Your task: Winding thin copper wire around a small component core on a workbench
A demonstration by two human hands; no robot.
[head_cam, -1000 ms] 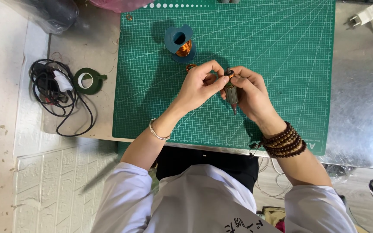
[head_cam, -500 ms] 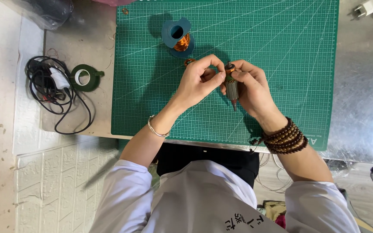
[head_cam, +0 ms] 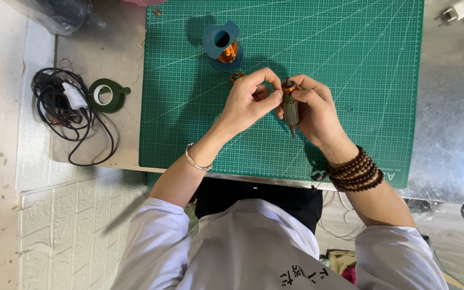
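Note:
My right hand (head_cam: 318, 110) grips a small motor armature (head_cam: 290, 111), grey and slotted, with its shaft pointing down toward me over the green cutting mat (head_cam: 350, 64). My left hand (head_cam: 248, 102) pinches at the armature's upper end with thumb and fingertips; whether it holds a wire there is too fine to tell. A blue spool of copper wire (head_cam: 222, 46) lies on the mat just beyond my left hand. A small copper ring (head_cam: 237, 77) sits by my left fingers.
A roll of dark green tape (head_cam: 104, 95) and a tangle of black cable (head_cam: 60, 110) lie on the metal table (head_cam: 447, 139) left of the mat. A white plug (head_cam: 460, 9) is at the far right corner. A dark bag (head_cam: 65, 13) sits far left.
The hands stay together on the armature; the view has shifted slightly, with the scene drifting upward in frame. The left fingers have moved a little at the armature's top.

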